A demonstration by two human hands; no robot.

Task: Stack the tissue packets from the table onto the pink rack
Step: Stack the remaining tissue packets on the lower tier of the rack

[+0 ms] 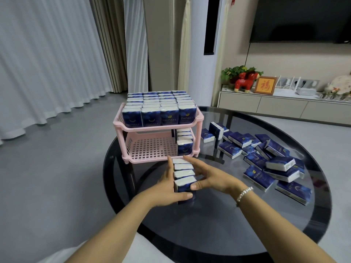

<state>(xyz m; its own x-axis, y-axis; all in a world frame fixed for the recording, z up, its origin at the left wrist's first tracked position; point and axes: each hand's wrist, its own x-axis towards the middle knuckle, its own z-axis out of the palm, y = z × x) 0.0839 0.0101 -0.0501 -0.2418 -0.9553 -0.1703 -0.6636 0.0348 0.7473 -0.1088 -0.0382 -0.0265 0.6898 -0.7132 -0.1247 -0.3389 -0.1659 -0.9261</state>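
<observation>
A row of tissue packets (183, 177) was gripped between the left hand (167, 186) and the right hand (207, 177), standing on the surface (218, 234), just short of the pink rack (152, 149) beyond the fingertips.

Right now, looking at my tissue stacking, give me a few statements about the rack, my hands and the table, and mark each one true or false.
1. The top shelf of the pink rack is filled with blue tissue packets. True.
2. The bottom shelf is completely full. False: it holds only one row of packets at its right side; the rest of the grid is bare.
3. Both hands, left hand and right hand, hold a row of upright packets between them in front of the rack. True.
4. The loose packets lie left of the rack. False: they lie to its right on the glass table.
5. The right wrist wears a beaded bracelet. True.
</observation>
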